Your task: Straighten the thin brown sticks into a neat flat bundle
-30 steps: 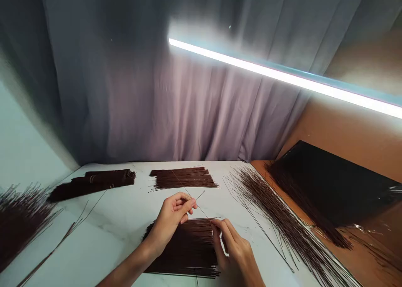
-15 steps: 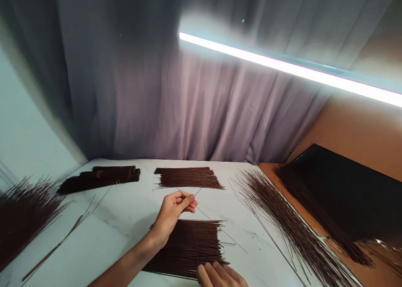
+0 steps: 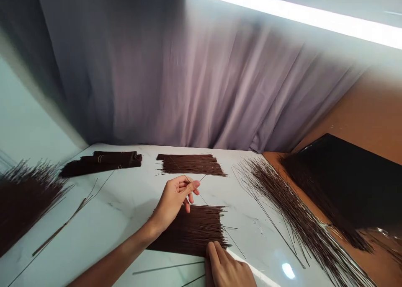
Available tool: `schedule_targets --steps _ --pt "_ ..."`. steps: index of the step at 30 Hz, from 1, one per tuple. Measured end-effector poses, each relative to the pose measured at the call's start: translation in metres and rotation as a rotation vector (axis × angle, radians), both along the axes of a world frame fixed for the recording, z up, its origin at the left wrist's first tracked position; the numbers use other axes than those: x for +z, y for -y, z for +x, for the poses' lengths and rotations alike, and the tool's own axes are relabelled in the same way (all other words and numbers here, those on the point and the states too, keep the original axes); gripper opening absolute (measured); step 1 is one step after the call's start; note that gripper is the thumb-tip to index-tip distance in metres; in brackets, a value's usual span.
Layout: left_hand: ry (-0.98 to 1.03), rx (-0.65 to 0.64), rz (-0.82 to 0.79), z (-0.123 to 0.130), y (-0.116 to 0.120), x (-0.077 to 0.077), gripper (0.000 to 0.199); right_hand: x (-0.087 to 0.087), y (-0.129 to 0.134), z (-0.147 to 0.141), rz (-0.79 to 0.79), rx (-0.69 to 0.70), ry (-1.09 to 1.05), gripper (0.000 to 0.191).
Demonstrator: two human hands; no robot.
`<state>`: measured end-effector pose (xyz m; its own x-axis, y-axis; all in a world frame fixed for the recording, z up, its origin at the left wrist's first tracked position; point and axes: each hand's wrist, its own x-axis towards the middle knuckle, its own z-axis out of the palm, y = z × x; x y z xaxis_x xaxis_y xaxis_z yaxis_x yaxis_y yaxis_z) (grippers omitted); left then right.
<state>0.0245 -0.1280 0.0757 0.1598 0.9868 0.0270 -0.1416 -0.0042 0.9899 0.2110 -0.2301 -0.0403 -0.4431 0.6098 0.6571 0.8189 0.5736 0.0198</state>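
My left hand (image 3: pixel 180 194) is raised over the table, thumb and forefinger pinched on a thin dark strand (image 3: pixel 203 200) that runs diagonally through the fingers. Whether it is wire or stick I cannot tell. Below lies a flat mat of thin dark brown sticks (image 3: pixel 191 232) placed side by side, uneven at the right end. At the mat's front right corner, my right hand (image 3: pixel 231 265) is closed, fingers curled down and their tips hidden. Loose thin sticks (image 3: pixel 168 268) reach toward it from the left; I cannot see whether it grips them.
A second stick mat (image 3: pixel 191 164) lies behind. Rolled dark bundles (image 3: pixel 106 161) sit at the back left. Loose stick piles stand left (image 3: pixel 28 207) and right (image 3: pixel 292 211). A black panel (image 3: pixel 348 182) rests on the brown surface at right. A grey curtain (image 3: pixel 201 90) hangs behind.
The view has tilted downward. My right hand shows more fully at the mat's front right corner, and loose sticks now appear left of it. My left hand still pinches the strand, its lower fingers more spread.
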Motion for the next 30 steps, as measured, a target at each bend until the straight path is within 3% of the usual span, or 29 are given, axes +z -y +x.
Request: schedule_targets --steps 4,6,9,11,16,19,26,30 --pt "-0.015 -0.021 0.025 -0.004 -0.001 0.005 0.039 0.007 0.003 -0.010 -0.036 -0.072 -0.063 0.040" --pt "-0.019 -0.019 0.032 -0.008 -0.001 0.009 0.039 0.019 0.008 -0.020 -0.099 0.076 -0.060 0.045" --pt "-0.027 -0.017 0.050 -0.011 -0.002 0.013 0.037 0.039 0.015 -0.035 -0.145 0.414 0.047 0.044" --pt "-0.024 -0.028 0.059 -0.012 -0.002 0.014 0.036 0.045 0.014 -0.043 -0.133 0.496 0.071 0.043" --pt "-0.013 -0.030 0.055 -0.010 0.001 0.019 0.039 0.036 -0.002 -0.047 -0.115 0.306 0.052 0.028" --pt "-0.026 -0.010 0.047 -0.009 0.004 0.027 0.042 0.035 -0.010 -0.044 -0.074 0.277 0.047 0.024" --pt "-0.008 -0.026 0.074 -0.014 0.006 0.033 0.041 0.065 -0.035 -0.039 -0.225 0.124 -0.032 0.017" --pt "-0.017 -0.039 0.044 -0.015 0.002 0.023 0.041 0.061 -0.017 -0.036 -0.065 0.300 -0.113 0.022"
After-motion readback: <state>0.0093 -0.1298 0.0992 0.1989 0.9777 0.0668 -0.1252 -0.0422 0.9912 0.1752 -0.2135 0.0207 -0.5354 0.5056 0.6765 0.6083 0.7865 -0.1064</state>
